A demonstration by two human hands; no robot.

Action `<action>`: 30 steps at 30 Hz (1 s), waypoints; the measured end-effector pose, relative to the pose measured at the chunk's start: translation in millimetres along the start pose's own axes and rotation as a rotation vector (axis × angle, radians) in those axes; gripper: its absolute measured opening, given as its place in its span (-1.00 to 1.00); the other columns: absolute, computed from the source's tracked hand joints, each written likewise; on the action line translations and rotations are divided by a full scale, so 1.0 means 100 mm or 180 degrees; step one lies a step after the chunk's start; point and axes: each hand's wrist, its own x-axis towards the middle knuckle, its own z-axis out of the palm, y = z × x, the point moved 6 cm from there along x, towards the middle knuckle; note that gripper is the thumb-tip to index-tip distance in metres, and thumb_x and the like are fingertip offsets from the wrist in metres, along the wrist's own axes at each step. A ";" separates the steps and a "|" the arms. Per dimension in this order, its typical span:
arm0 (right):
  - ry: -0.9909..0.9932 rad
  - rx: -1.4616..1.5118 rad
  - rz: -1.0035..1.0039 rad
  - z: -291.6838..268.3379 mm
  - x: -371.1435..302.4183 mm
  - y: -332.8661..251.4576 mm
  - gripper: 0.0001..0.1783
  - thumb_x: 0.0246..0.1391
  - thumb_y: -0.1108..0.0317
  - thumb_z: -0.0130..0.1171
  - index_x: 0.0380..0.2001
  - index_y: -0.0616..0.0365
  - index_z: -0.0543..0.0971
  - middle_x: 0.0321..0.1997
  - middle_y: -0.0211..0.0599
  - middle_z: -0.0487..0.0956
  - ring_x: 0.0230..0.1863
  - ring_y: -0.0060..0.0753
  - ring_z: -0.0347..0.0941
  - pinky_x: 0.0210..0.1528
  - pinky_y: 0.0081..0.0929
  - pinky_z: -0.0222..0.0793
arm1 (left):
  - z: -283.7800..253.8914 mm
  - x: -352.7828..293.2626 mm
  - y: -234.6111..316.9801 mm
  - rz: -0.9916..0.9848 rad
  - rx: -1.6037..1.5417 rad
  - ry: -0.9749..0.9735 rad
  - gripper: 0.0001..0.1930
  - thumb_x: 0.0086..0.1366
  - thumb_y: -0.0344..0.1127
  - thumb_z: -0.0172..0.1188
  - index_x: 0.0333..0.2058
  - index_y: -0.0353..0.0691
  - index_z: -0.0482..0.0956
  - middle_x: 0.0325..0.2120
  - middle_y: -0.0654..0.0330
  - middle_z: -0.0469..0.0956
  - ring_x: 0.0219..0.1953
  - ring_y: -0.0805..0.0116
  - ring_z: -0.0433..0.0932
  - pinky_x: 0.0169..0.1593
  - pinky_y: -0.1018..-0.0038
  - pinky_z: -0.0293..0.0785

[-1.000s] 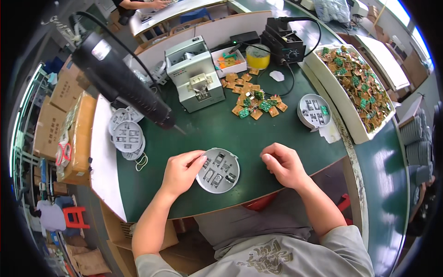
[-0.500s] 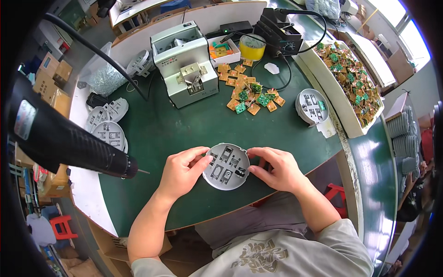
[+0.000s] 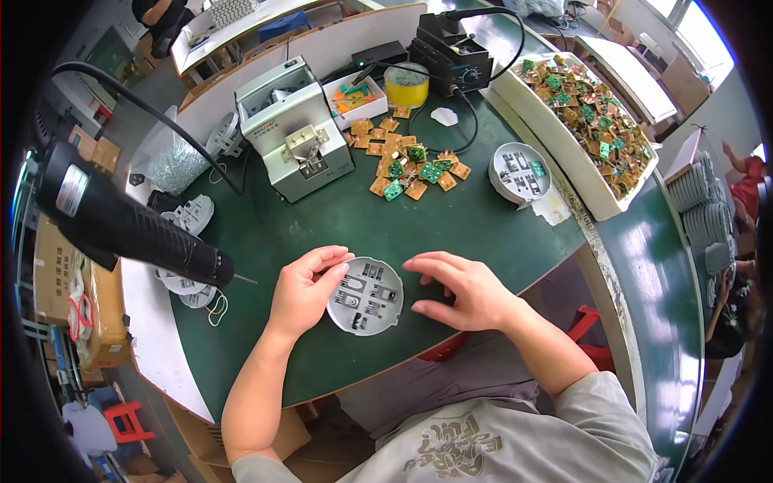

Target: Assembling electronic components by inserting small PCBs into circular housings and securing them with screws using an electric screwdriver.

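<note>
A round grey plastic housing (image 3: 366, 298) with moulded slots and small metal parts lies low over the green tabletop in front of me. My left hand (image 3: 307, 291) pinches its left rim between thumb and fingers. My right hand (image 3: 460, 288) is just to the right of the housing, apart from its rim, with thumb and fingers spread and nothing between them. Left of my hands, a black electric screwdriver (image 3: 137, 217) reaches in, its thin bit pointing toward my left hand.
A grey metal machine (image 3: 298, 133) stands at the back. Loose small circuit boards (image 3: 411, 165) are scattered beside it. Several housings (image 3: 522, 173) are stacked at right, near a white tray (image 3: 609, 211) heaped with boards. More housings (image 3: 192, 216) lie at left. A black soldering station (image 3: 451, 60) stands behind.
My right hand has let go of the housing and moved off its right rim. The housing has been turned in my left hand. The whole view has shifted somewhat.
</note>
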 end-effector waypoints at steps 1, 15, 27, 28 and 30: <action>0.0099 -0.0097 -0.0120 -0.01 0.00 -0.03 -0.66 0.08 0.41 0.43 -0.05 0.13 0.64 -0.21 -0.35 0.68 -0.35 -0.41 0.58 -0.35 -0.52 0.50 | 0.01 0.02 0.00 -0.0101 0.0095 -0.0048 -0.57 0.37 -0.55 0.22 0.21 -0.38 0.47 0.03 0.04 0.61 -0.09 0.38 0.58 0.01 0.51 0.57; 0.1183 -0.1698 0.0612 -0.39 0.35 0.45 -0.53 0.15 0.34 0.33 0.11 0.18 0.51 -0.15 -0.21 0.64 -0.29 -0.15 0.62 -0.22 -0.36 0.56 | 0.02 -0.27 0.13 0.1347 0.1635 0.0179 -0.34 0.32 -0.07 0.40 0.22 -0.39 0.44 0.04 -0.04 0.58 0.01 0.11 0.55 0.13 0.28 0.49; 0.0271 -0.1784 0.1653 -0.58 0.66 0.76 -0.63 0.24 0.30 0.27 0.05 0.23 0.56 -0.08 -0.14 0.67 -0.28 -0.17 0.65 -0.16 -0.36 0.61 | 0.00 -0.27 0.07 0.1513 0.1830 0.0107 -0.25 0.28 0.01 0.43 0.27 -0.38 0.40 0.07 -0.01 0.58 0.08 0.06 0.52 0.18 0.24 0.47; 0.0288 -0.0866 0.1906 -0.57 0.59 0.75 -0.64 0.26 0.31 0.27 0.05 0.23 0.57 -0.07 -0.14 0.67 -0.27 -0.22 0.65 -0.15 -0.39 0.62 | 0.00 -0.27 0.05 0.1491 0.1831 0.0072 -0.21 0.24 0.03 0.45 0.27 -0.37 0.39 0.09 -0.01 0.56 0.10 0.05 0.51 0.20 0.23 0.45; 0.0347 0.0977 0.2342 -0.52 0.43 0.73 -0.66 0.29 0.33 0.25 0.07 0.24 0.57 -0.04 -0.14 0.67 -0.24 -0.33 0.65 -0.13 -0.46 0.63 | 0.00 -0.24 0.03 0.1475 0.1831 -0.0016 -0.12 0.17 0.07 0.51 0.29 -0.36 0.37 0.14 -0.03 0.53 0.14 0.04 0.49 0.24 0.20 0.43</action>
